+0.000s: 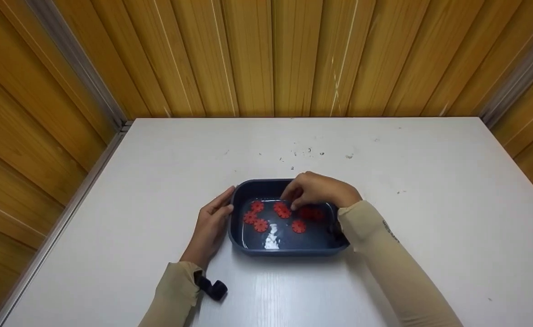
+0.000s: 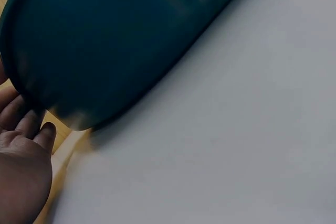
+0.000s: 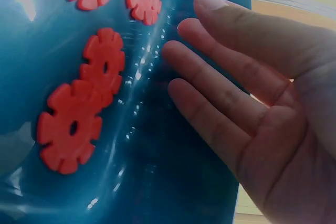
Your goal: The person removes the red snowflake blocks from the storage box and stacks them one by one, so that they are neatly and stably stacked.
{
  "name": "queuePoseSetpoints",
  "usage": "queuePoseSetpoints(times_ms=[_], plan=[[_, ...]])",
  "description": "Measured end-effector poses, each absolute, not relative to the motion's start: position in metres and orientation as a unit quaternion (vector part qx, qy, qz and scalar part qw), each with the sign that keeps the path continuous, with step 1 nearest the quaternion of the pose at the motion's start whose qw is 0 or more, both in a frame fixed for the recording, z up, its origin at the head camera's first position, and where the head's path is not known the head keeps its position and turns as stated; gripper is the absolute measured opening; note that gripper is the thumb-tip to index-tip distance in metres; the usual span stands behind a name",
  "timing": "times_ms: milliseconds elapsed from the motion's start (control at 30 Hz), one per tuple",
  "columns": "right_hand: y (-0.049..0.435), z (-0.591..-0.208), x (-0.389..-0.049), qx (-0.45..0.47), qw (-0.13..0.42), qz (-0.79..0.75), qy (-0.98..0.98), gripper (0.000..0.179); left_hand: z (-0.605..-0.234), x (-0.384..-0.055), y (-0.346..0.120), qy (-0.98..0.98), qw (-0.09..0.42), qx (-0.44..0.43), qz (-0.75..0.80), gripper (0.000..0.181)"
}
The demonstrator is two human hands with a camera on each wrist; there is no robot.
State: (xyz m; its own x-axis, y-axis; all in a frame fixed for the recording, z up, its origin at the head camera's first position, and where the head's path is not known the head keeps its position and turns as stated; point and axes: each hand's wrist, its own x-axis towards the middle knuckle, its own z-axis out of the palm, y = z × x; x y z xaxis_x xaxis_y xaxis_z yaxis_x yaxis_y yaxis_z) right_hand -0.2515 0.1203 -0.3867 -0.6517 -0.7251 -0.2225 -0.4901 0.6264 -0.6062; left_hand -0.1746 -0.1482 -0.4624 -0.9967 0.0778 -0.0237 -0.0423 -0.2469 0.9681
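Observation:
A dark blue plastic tub (image 1: 289, 252) with rounded corners stands on the table, red notched plastic discs lying on its floor. My left hand (image 1: 211, 227) rests against the tub's outer left wall, thumb near the rim. In the left wrist view, its loosely bent fingers (image 2: 46, 136) are beside the tub's outside. Over the far right part of the tub my right hand (image 1: 318, 188) reaches in. The right wrist view shows its fingers (image 3: 215, 98) extended and apart, with nothing between them. Two overlapping discs (image 3: 63, 103) lie nearby; another single disc (image 1: 298, 226) sits nearer the front.
The white table (image 1: 134, 190) extends around the tub, with small dark marks toward the back. Yellow wood-look panels (image 1: 289, 59) rise behind it and at both sides. A black strap (image 1: 214, 289) hangs at the left wrist.

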Motion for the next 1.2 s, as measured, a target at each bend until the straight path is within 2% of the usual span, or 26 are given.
queuePoseSetpoints(times_ms=[467,967,1200], plan=[[0.118,-0.392,-0.244,-0.335,0.233,-0.232,0.883,0.034,-0.462,-0.174,-0.147,0.621,0.035,0.014,0.783,0.049],[0.111,-0.394,-0.241,-0.345,0.209,-0.201,0.893,0.035,-0.460,-0.175,-0.145,0.621,0.030,0.016,0.783,0.049],[0.107,-0.396,-0.240,-0.362,0.198,-0.182,0.893,0.030,-0.461,-0.174,-0.145,0.623,0.028,0.017,0.781,0.048]])
